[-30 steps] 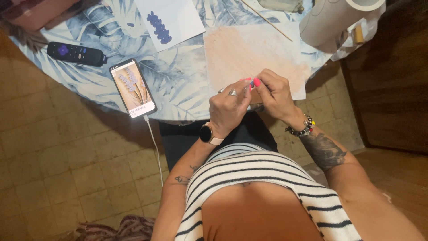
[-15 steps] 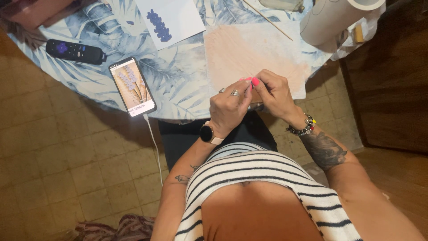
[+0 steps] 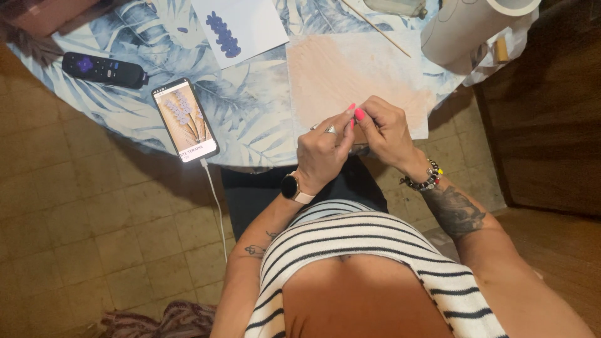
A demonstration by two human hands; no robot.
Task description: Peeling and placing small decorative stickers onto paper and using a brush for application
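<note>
My left hand (image 3: 322, 153), with a ring and a wristwatch, and my right hand (image 3: 389, 131), with pink nails and a beaded bracelet, meet fingertip to fingertip at the table's near edge. Both pinch at one spot over the lower edge of a pale pink sheet (image 3: 350, 72). Whatever lies between the fingers is hidden. A white card (image 3: 250, 22) with a purple scalloped shape (image 3: 223, 34) lies farther back on the left.
A table with a leaf-print cloth (image 3: 250, 112) holds a phone (image 3: 184, 119) showing a lavender picture, with its white cable (image 3: 216, 203) hanging down. A black remote (image 3: 103, 69), a thin wooden stick (image 3: 375, 28) and a white paper roll (image 3: 469, 25) also lie there. Tiled floor is on the left.
</note>
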